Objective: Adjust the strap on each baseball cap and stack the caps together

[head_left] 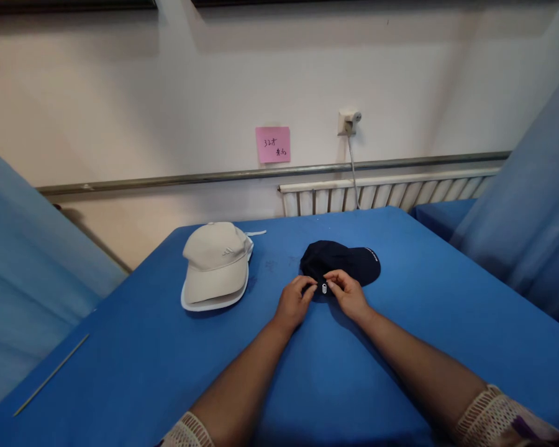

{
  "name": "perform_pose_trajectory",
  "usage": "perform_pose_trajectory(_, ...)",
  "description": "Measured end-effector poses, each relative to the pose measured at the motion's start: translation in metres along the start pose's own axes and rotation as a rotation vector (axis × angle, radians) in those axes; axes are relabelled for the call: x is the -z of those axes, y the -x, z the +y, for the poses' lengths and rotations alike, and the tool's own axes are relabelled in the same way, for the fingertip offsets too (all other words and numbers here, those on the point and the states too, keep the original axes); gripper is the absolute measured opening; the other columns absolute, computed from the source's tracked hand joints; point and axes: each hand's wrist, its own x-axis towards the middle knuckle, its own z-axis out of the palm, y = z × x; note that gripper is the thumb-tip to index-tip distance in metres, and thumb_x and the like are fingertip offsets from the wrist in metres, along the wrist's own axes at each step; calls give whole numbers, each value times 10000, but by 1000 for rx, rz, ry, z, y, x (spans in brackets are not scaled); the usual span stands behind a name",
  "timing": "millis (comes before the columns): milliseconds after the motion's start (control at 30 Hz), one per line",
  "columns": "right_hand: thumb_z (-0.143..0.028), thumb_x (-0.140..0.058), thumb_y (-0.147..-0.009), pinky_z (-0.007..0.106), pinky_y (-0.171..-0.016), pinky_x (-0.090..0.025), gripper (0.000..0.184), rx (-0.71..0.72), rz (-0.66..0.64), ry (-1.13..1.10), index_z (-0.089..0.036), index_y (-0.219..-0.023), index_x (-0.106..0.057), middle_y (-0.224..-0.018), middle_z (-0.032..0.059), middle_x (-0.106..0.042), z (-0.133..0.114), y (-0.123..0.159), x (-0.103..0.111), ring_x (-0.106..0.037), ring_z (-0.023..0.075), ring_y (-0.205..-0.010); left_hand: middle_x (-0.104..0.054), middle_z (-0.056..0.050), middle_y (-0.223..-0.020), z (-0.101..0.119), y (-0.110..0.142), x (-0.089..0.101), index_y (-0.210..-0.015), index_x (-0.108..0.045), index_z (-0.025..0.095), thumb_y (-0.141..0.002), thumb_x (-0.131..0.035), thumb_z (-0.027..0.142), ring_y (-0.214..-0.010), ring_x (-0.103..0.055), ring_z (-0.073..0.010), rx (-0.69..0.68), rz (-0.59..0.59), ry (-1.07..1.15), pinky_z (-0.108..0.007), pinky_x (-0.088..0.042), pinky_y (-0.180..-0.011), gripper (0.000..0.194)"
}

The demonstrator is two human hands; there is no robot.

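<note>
Right of the beige cap (215, 254), which is stacked on a white cap (221, 302), a dark cap (342, 261) lies on the blue-covered table (158, 385), brim pointing away from the pale pair. L hand (292, 305) and R hand (353, 299) pinch its near edge, fingers on each side of a small white mark (324, 288). Handling of that edge looks under way, IMO, w/ no sign it's finished; neither hand is on the stacked pair. Can't tell if there's a strap b/w the fingers; too small. Most of the white cap is hidden & the dark brim's lettering (372, 253) is unreadable.
</note>
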Motion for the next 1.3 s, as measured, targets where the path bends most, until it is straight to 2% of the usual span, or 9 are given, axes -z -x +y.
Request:
perform_pose_trajectory(167,-297,-520,-864,339,-753,-531,168,50,11,123,-214,-962,-629,-875,39,-686,0,2,2,-651,193,-810,-696,-33,-791,-11,-3,4,-896,-700,182,-850,-566,376,-727,-615,-180,242,64,51,-281,-456,-696,240)
perform_pose_trajectory(367,-216,-552,-856,416,-912,-486,296,333,-94,451,-220,-1147,-605,-1087,91,-623,-21,9,2,-587,229,-1022,-611,9,-643,-3,2,3,-756,-661,171,-847,-552,430,-624,-541,-143,194,-87,89,-245,-403,-617,295)
perform_pose_trajectory(500,-239,-634,-826,436,-901,-487,311,395,-202,632,-229,-1137,-618,-1096,93,-585,-31,14,-4,-561,245,-1027,-599,10,-657,3,3,0,-742,-642,166,-847,-546,431,-633,-524,-132,189,-27,169,-238,-397,-617,300)
perform_pose_trajectory(767,-252,-585,-886,354,-827,-524,152,381,-91,458,-221,-1024,-641,-966,71,-600,-21,11,-4,-617,195,-892,-562,15,-584,6,0,9,-669,-569,163,-801,-592,556,-510,-495,-93,330,145,487,-211,-365,-511,416)
perform_pose_trajectory(900,-261,-598,-870,368,-848,-527,149,400,-12,365,-233,-1009,-645,-998,73,-609,-24,11,0,-620,207,-938,-610,-17,-639,0,2,10,-779,-624,137,-838,-516,614,-460,-512,-90,494,12,726,-214,-355,-451,493)
perform_pose_trajectory(1000,-259,-585,-874,404,-888,-520,167,435,31,336,-234,-1032,-634,-1044,88,-608,-30,13,2,-612,225,-995,-649,-42,-681,-1,4,7,-859,-657,117,-842,-575,531,-466,-539,-91,639,-92,845,-211,-381,-449,423)
perform_pose_trajectory(1100,-239,-573,-878,413,-912,-516,183,488,13,330,-228,-1056,-616,-1088,101,-597,-34,16,3,-604,228,-1035,-696,-78,-808,4,5,5,-894,-657,123,-808,-687,364,-661,-648,-131,709,-145,1022,-228,-484,-596,257)
perform_pose_trajectory(1200,-204,-562,-876,413,-936,-509,227,541,-66,372,-217,-1100,-598,-1135,115,-582,-36,19,1,-584,228,-1086,-681,-38,-788,9,6,3,-853,-632,143,-725,-779,233,-691,-642,-113,721,-101,1157,-225,-499,-679,215)
perform_pose_trajectory(1300,-210,-598,-847,462,-973,-484,301,547,-120,488,-208,-1148,-579,-1168,131,-576,-36,20,-1,-549,261,-1142,-634,9,-713,10,6,1,-804,-607,147,-653,-817,201,-610,-589,-79,672,8,1138,-192,-465,-612,264)
